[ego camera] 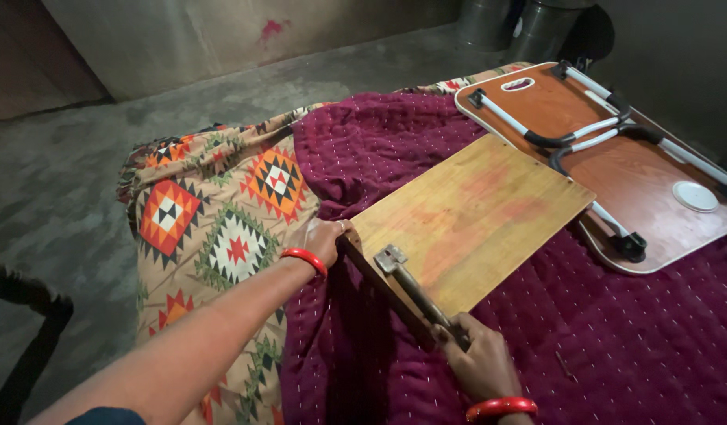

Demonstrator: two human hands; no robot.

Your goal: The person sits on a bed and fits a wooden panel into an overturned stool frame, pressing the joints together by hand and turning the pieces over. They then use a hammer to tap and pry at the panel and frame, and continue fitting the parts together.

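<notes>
- Wooden board [473, 216], yellowish with reddish stains, lies flat on the maroon quilt [615, 330], its near-left edge between the two hands and its far corner just beside the upturned folding lap table [615, 169].
- A dark wooden batten [383, 287] runs along that near edge, with a metal hinge bracket [391, 257] and a rusty strap on top of it.
- Left hand [325, 240]: fingers curled shut over the board's left corner where the batten begins.
- Right hand [483, 364]: fingers closed round the near end of the batten and strap; I cannot tell how firm the hold is.
- Risk, as I judge it: the quilt is soft, so the board could rock or slide towards the lap table.
- The rusty strap could scrape the right fingers if that hand slips.
- A small dark nail-like piece [563, 364] on the quilt could get lost in the folds.
</notes>
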